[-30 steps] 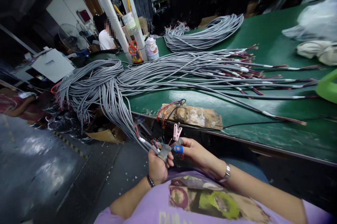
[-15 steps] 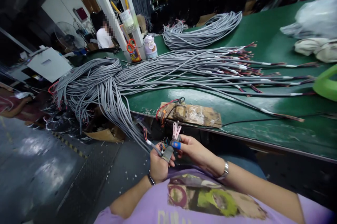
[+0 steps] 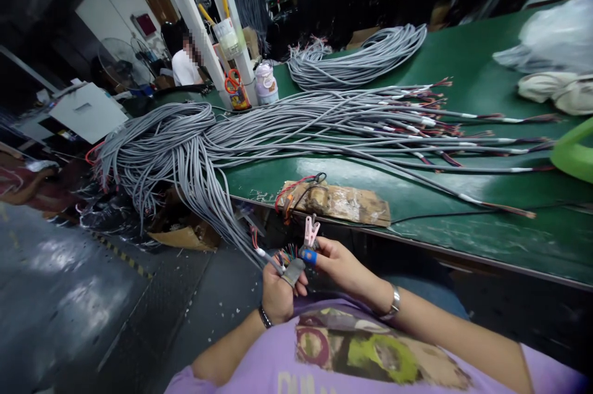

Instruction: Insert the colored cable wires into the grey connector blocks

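My left hand (image 3: pixel 278 296) is closed around the end of a grey cable (image 3: pixel 265 255), with a grey wrap over its thumb. Thin coloured wires (image 3: pixel 291 250) fan out of that end, between my two hands. My right hand (image 3: pixel 345 269) pinches just to the right of the wires, blue tape round one finger. What sits between its fingertips is too small and covered to make out. A pink clip (image 3: pixel 311 231) stands right above these fingertips, close to the table edge.
Many grey cables (image 3: pixel 278 119) lie across the green table (image 3: pixel 486 233) and hang over its left edge. A wooden board (image 3: pixel 356 204) with red and black leads sits at the front edge. Behind are a coiled cable bundle (image 3: pixel 356 63), a cup (image 3: pixel 265 84) and orange-handled scissors (image 3: pixel 233 80).
Both hands stay almost in place, with only a slight shift at the fingers. The left hand still grips the cable. The whole view has tilted a little.
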The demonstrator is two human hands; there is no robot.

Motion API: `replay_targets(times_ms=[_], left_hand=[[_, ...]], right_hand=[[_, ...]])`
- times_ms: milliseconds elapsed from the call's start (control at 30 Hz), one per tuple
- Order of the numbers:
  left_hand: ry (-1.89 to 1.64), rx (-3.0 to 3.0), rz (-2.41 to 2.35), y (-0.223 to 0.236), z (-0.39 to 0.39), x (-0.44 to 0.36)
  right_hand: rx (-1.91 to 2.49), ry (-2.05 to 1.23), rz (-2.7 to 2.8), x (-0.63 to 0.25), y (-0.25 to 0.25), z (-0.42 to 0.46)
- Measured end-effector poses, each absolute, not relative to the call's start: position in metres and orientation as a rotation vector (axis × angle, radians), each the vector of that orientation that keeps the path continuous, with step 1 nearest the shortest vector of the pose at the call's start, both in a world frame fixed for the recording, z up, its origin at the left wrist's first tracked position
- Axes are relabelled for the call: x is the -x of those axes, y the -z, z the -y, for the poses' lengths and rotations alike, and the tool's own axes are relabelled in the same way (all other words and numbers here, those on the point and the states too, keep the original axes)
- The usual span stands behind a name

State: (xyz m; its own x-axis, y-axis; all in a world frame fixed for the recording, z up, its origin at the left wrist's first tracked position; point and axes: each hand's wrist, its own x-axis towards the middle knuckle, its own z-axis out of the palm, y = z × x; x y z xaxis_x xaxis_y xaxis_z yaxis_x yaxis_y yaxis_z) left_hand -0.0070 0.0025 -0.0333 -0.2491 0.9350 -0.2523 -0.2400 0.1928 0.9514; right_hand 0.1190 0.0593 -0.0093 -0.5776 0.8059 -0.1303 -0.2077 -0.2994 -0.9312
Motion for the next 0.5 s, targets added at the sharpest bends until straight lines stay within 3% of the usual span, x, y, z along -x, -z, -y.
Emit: replay_targets(times_ms=[500], left_hand=[[-1.373, -0.561, -1.171, 0.004, -0.007, 0.004]], right_hand=[[0.844, -2.263, 0.553, -0.138, 0.038, -0.083]])
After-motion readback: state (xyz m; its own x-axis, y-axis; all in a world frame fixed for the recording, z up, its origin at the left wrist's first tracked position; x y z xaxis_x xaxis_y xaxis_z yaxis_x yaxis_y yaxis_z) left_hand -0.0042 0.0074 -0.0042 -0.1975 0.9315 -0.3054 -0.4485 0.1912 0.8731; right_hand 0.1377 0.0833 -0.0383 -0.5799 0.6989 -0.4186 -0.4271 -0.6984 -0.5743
